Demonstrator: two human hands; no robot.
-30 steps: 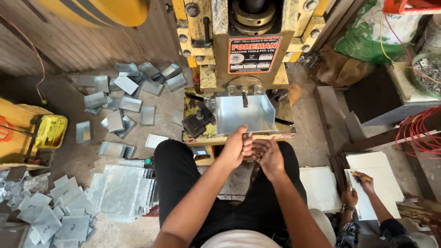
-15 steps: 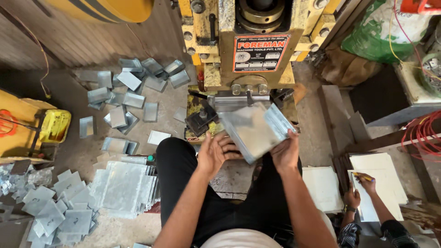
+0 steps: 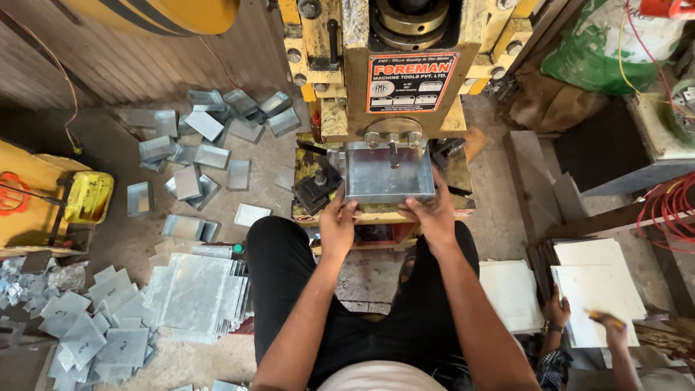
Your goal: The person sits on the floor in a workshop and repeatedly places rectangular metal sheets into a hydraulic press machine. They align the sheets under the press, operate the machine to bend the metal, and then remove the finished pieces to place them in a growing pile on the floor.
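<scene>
Two hands grip metal tray (image 3: 389, 174) near edge: left hand (image 3: 337, 224), right hand (image 3: 435, 216)

The upper part of the yellow press (image 3: 405, 80) is cut off by the top edge, and the near edge of the metal sheet (image 3: 389, 174) is partly covered by the fingers of the left hand (image 3: 337, 226) and the right hand (image 3: 434, 214). What lies under the sheet on the worktop (image 3: 376, 214) is hidden. A second person at the lower right is cut off by the frame, so that only a hand (image 3: 612, 327) on the white sheets (image 3: 594, 282) is seen, and the thing held in it is too small to be told.
</scene>
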